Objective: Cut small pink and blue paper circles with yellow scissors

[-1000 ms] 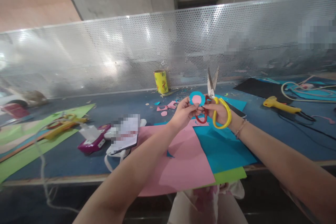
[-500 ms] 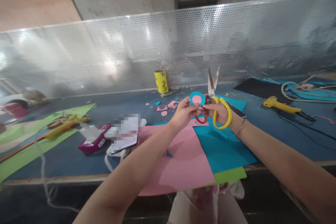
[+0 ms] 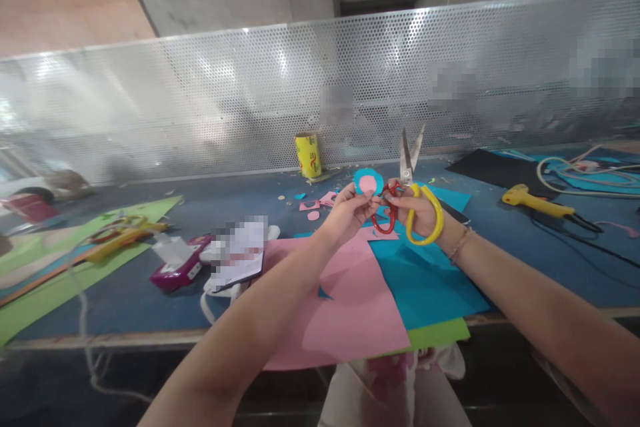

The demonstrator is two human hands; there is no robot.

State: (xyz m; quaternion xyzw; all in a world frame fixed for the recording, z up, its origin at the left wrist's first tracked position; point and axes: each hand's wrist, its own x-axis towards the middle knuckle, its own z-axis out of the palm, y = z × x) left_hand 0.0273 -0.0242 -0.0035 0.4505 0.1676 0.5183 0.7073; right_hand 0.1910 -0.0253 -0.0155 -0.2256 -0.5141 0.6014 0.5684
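Between the fingertips of my left hand (image 3: 350, 209) is a round blue paper cutout (image 3: 359, 180) with a smaller pink paper circle (image 3: 368, 184) on its face. My right hand (image 3: 417, 210) is closed around a pair of scissors (image 3: 407, 177) with one red and one yellow handle loop; the blades point up and away, spread apart. Its fingertips are close beside the cutout's lower edge. Below both hands lie a pink sheet (image 3: 345, 320) and a blue sheet (image 3: 430, 280), with a green sheet (image 3: 443, 335) partly underneath.
A yellow roll (image 3: 307, 155) stands near the perforated metal screen (image 3: 225, 107). Pink scraps (image 3: 310, 205) lie behind my hands. At left are a phone (image 3: 239, 253), a purple power strip (image 3: 175, 273) and a white cable (image 3: 83, 320). A yellow glue gun (image 3: 537, 200) lies at right.
My left hand has shifted slightly left and up with the cutout, away from the right fingertips. The scissors have moved slightly right, blades still apart.
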